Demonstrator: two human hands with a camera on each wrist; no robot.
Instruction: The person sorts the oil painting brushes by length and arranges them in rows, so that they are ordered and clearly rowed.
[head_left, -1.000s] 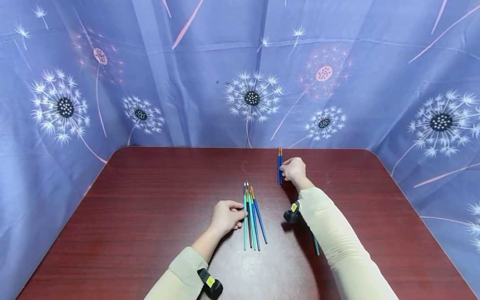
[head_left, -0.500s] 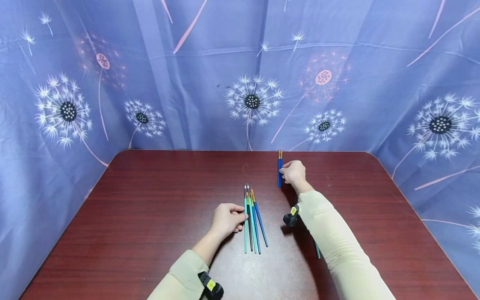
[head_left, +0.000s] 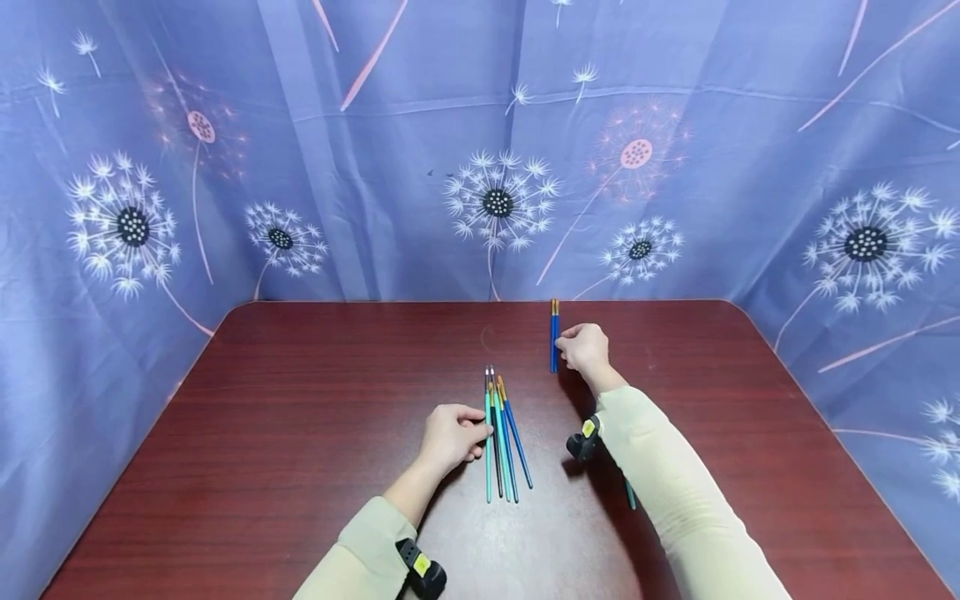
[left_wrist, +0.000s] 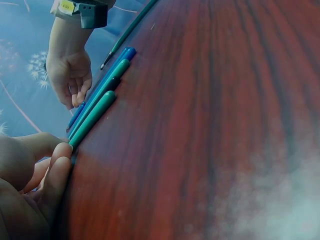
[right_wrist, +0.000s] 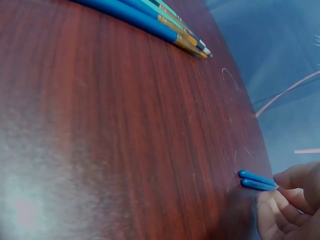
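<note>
My left hand point(head_left: 450, 437) is at the left side of a group of several slim paintbrushes on the table. Its thumb and finger pinch the leftmost one, a teal paintbrush point(head_left: 488, 467). In the left wrist view that teal handle point(left_wrist: 97, 112) points away from the fingertips. Beside it lie black, teal and blue paintbrushes point(head_left: 519, 442), their bristle ends toward the back. Farther back, my right hand point(head_left: 585, 346) pinches two blue paintbrushes point(head_left: 554, 342), side by side near the back edge. Only their rounded handle ends point(right_wrist: 255, 180) show in the right wrist view.
Another teal paintbrush point(head_left: 630, 496) lies partly hidden under the right sleeve point(head_left: 667, 467). The reddish-brown table point(head_left: 300, 375) ends at a blue dandelion-print curtain point(head_left: 405, 183) behind and at both sides. A small camera is strapped to each wrist.
</note>
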